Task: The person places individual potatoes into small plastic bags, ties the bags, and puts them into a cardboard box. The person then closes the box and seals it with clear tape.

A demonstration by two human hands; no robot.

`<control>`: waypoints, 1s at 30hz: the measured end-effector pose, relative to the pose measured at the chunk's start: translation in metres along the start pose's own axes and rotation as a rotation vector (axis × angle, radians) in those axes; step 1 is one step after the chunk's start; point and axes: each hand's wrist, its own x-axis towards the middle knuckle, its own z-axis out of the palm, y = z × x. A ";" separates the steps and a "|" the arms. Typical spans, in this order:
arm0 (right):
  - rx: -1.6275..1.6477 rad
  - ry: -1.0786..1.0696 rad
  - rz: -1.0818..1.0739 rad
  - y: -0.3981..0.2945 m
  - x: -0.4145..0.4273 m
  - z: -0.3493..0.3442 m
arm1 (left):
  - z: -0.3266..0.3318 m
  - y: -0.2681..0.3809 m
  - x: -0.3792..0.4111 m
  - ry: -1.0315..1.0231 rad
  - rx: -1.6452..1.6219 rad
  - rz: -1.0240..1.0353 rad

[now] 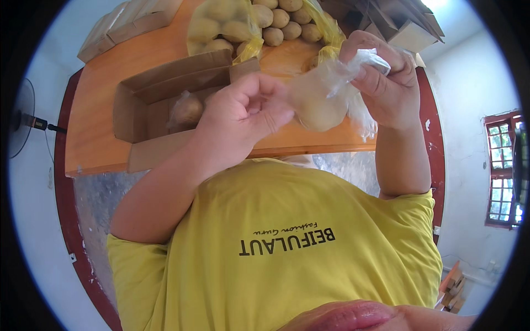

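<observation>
My right hand [379,78] pinches the gathered top of a clear plastic bag [339,78], raised above the table's near edge. A round, yellowish-brown fruit [321,111] hangs inside the bag. My left hand [252,111] is at the bag's left side, fingers curled and blurred; whether they touch the plastic I cannot tell. Left of that hand stands an open cardboard box [136,111], holding a fruit wrapped in clear plastic [187,109]. Beyond my hands, several similar round fruits [280,18] lie in an opened yellow plastic bag [252,47].
The orange wooden table [95,116] spans the view in front of me. Closed cardboard boxes [128,29] stand in a row at its far left. More cardboard [414,37] is piled at the far right. A fan [25,120] is at the left rim.
</observation>
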 end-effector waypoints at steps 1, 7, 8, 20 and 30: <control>0.064 -0.010 0.002 0.001 -0.001 0.001 | -0.003 0.000 0.000 -0.038 -0.042 -0.021; 0.348 -0.073 -0.064 0.012 -0.001 0.015 | 0.000 -0.001 -0.007 -0.049 -0.244 -0.082; 0.356 -0.068 -0.095 0.014 0.000 0.020 | 0.000 -0.003 -0.008 -0.060 -0.286 -0.100; 0.488 0.006 -0.265 0.012 0.010 0.064 | 0.018 -0.012 -0.011 -0.147 -0.805 -0.204; 0.098 0.103 -0.198 0.003 -0.003 0.042 | 0.000 -0.028 -0.018 -0.311 -1.075 -0.274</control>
